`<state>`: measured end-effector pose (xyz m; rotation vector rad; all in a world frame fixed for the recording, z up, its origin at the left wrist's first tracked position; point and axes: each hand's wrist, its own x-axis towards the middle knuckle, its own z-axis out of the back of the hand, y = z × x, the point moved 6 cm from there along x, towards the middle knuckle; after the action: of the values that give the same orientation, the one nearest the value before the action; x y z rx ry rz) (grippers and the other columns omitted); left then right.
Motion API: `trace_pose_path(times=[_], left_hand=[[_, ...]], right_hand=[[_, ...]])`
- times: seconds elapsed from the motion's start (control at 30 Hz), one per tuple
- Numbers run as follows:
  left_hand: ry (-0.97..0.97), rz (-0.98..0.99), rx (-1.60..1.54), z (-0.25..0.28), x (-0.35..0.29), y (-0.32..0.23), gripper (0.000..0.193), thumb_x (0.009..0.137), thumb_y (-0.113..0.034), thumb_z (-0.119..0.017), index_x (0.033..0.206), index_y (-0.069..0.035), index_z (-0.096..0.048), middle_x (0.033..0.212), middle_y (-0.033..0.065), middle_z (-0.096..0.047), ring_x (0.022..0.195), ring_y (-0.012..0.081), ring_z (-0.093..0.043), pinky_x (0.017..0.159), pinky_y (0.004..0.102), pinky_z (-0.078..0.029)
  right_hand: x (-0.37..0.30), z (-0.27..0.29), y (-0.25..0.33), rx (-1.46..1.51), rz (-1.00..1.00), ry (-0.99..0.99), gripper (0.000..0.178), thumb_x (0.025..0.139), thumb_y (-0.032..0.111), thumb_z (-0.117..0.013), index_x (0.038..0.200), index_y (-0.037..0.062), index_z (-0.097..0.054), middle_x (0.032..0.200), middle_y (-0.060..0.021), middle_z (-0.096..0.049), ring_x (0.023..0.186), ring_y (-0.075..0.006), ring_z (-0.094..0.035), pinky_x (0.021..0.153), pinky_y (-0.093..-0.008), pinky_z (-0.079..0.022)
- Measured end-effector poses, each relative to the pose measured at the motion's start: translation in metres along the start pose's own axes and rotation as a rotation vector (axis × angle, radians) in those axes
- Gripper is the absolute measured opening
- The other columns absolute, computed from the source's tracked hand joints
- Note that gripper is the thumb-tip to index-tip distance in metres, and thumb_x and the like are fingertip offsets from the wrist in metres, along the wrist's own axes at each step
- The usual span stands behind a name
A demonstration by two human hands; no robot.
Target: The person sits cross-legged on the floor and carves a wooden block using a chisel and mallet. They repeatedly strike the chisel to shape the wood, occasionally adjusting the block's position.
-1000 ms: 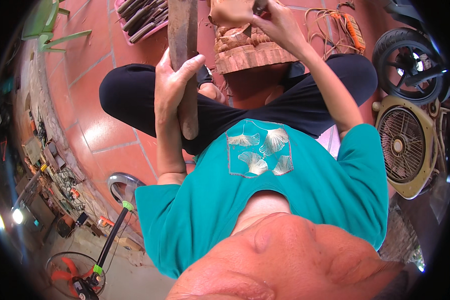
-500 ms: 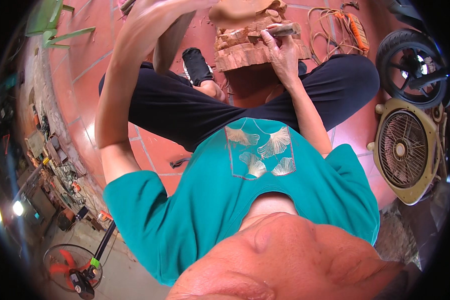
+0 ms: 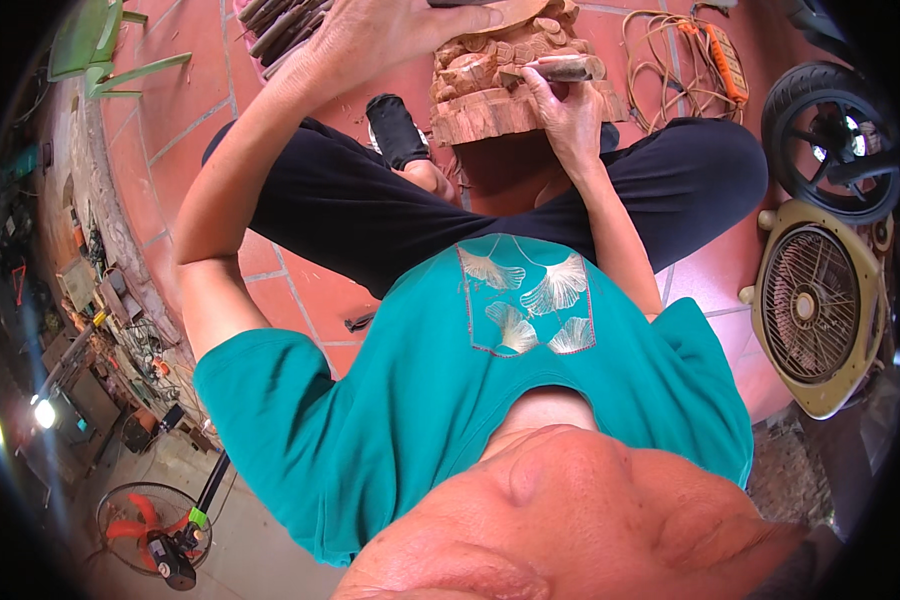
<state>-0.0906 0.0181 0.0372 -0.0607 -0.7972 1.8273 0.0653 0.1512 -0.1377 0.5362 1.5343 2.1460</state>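
"Spreading across the frame, is that red tile floor (image 3: 135, 160)?"
"Yes, with a person in a teal T-shirt (image 3: 590, 430) cross-legged at the centre."
"And the right side?"
"A box fan (image 3: 808, 300) with a beige frame, and just above it a black-tyred wheel (image 3: 785, 95)."
"Where's the carved wood block (image 3: 485, 100)?"
"Upper centre, just beyond the dark-trousered legs (image 3: 680, 170), its rough base edge toward them."
"How are the hands?"
"The left hand (image 3: 385, 32) reaches in along the upper edge, left of the block and partly cut off. I can't tell whether its fingers grip anything. The right hand (image 3: 573, 125) is at the block's lower right, fingers closed on a small chisel (image 3: 575, 68)."
"Its angle?"
"Nearly level, handle end rightward, tip toward the carving. I can't tell whether they touch."
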Motion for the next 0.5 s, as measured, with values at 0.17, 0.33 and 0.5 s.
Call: trace_pose_path(times=[0.17, 0.33, 0.5], left_hand=[[0.075, -0.129, 0.092, -0.006, 0.012, -0.018, 0.065, 0.082, -0.023, -0.081, 0.138, -0.002, -0.056, 0.116, 0.0262, -0.068, 0.103, 0.0403, -0.070, 0.085, 0.0430, -0.056], [0.169, -0.126, -0.070, -0.027, 0.005, -0.018, 0.069, 0.086, -0.024, -0.075, 0.148, -0.007, -0.049, 0.120, 0.0256, -0.068, 0.104, 0.0400, -0.070, 0.087, 0.0450, -0.056], [0.574, 0.018, 0.048, -0.042, 0.003, -0.008, 0.074, 0.086, -0.022, -0.073, 0.153, -0.011, -0.045, 0.118, 0.0235, -0.070, 0.095, 0.0405, -0.070, 0.081, 0.0457, -0.056]], right_hand=[[0.005, -0.004, -0.003, 0.013, 0.145, -0.044, 0.023, 0.091, 0.013, -0.080, 0.107, 0.0039, -0.066, 0.086, -0.0087, -0.074, 0.079, -0.0165, -0.075, 0.071, -0.0301, -0.059], [0.005, -0.007, -0.001, 0.047, 0.134, -0.055, 0.021, 0.092, 0.013, -0.080, 0.106, 0.0033, -0.068, 0.086, -0.0096, -0.076, 0.079, -0.0167, -0.076, 0.070, -0.0300, -0.059], [0.009, -0.007, -0.007, -0.054, 0.133, -0.056, 0.019, 0.092, 0.015, -0.079, 0.102, 0.0011, -0.070, 0.087, -0.0129, -0.077, 0.078, -0.0179, -0.076, 0.070, -0.0307, -0.058]])
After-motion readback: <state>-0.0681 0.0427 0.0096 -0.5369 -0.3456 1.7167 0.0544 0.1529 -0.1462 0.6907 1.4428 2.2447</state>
